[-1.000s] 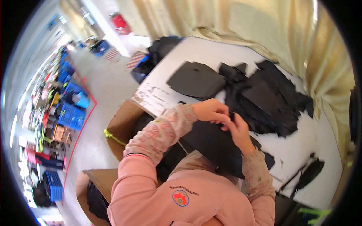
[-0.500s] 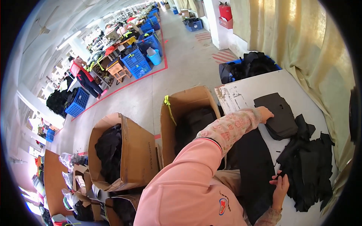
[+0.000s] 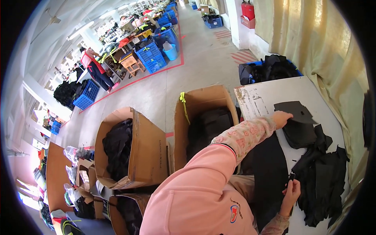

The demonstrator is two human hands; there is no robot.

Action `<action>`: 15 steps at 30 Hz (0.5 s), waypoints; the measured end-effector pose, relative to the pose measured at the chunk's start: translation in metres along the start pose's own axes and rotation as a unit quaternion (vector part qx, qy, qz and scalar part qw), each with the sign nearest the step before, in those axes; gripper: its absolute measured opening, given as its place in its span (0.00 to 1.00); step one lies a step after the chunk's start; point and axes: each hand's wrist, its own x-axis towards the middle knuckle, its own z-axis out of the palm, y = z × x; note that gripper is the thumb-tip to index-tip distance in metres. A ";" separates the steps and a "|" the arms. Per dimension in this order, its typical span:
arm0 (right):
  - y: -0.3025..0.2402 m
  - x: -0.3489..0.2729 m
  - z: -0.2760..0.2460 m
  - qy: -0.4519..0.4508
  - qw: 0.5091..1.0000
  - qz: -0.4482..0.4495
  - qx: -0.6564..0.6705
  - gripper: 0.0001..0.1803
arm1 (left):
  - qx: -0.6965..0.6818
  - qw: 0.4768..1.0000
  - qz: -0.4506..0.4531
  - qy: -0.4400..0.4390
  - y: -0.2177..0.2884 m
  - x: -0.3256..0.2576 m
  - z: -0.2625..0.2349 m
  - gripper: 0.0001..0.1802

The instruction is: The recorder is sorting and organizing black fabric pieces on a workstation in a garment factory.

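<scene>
On the white table, my left hand (image 3: 281, 118) pinches the near edge of the top piece (image 3: 299, 110) of a stack of cut black sheets. That piece is lifted and bent over the rest of the stack (image 3: 300, 134). Closer to my body, my right hand (image 3: 291, 192) is closed around a small black object (image 3: 291, 176) that sticks up past the fingers; its kind is too small to tell. A long black panel (image 3: 270, 172) lies along the table's near edge, left of my right hand. A loose pile of black cut pieces (image 3: 323, 182) is to its right.
Two tall cardboard boxes, one nearer the table (image 3: 203, 94) and one further left (image 3: 150, 152), hold black pieces. A blue crate (image 3: 299, 73) with black material stands behind the table (image 3: 254, 94). Curtains (image 3: 313, 43) hang at right. A person (image 3: 96, 70) stands far left.
My left hand has raised the top sheet's edge from the stack, which lay flat before. The small black object now shows above my right fingers. The whole view has shifted slightly.
</scene>
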 end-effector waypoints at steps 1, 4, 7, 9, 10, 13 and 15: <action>0.002 -0.001 0.001 0.014 1.000 -0.011 0.000 0.07 | -0.033 0.996 0.017 0.082 0.001 -0.001 -0.007 0.23; 0.013 -0.002 -0.006 0.068 0.997 -0.022 0.001 0.08 | -0.076 0.982 0.034 0.171 0.033 -0.001 -0.041 0.24; 0.012 0.002 -0.012 0.112 0.993 -0.032 -0.009 0.09 | -0.118 0.958 0.114 0.233 0.079 -0.013 -0.078 0.25; 0.005 0.007 -0.019 0.135 0.989 -0.056 -0.026 0.10 | -0.140 0.940 0.203 0.237 0.110 -0.028 -0.082 0.23; 0.000 0.008 -0.025 0.167 0.982 -0.076 -0.045 0.11 | -0.178 0.944 0.203 0.189 0.123 -0.036 -0.077 0.24; -0.028 0.008 -0.033 0.267 0.958 -0.071 -0.074 0.15 | -0.266 0.949 0.167 0.021 0.157 -0.069 -0.080 0.25; -0.027 0.023 -0.035 0.286 0.954 -0.059 -0.070 0.13 | -0.311 0.937 0.157 0.034 0.162 -0.086 -0.075 0.24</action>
